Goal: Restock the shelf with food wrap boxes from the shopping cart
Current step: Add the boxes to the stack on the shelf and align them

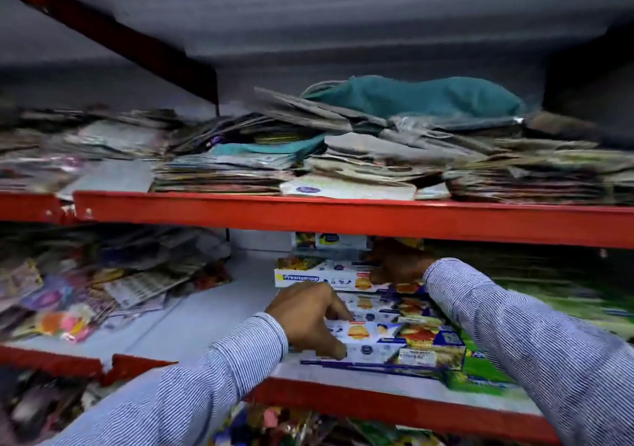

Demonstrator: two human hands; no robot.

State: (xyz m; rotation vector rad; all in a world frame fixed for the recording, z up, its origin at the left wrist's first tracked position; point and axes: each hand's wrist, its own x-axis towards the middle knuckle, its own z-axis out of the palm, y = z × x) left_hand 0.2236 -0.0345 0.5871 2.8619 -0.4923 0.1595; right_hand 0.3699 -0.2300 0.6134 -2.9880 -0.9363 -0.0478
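Note:
Several white food wrap boxes with burger pictures lie in a row on the middle shelf (212,322). My left hand (308,318) rests on the left end of the nearest box (377,341), fingers curled over its top and front edge. My right hand (398,267) reaches deeper under the upper shelf and grips the right end of a box further back (319,276). More boxes (329,241) are stacked at the back. Both sleeves are striped blue and white. The shopping cart is out of view.
Green packets (480,373) lie right of the boxes. Loose colourful packets (85,291) pile up on the shelf's left. The upper shelf (343,214) holds stacked paper bags and a teal cloth (411,97). Bare white shelf lies between the left pile and the boxes.

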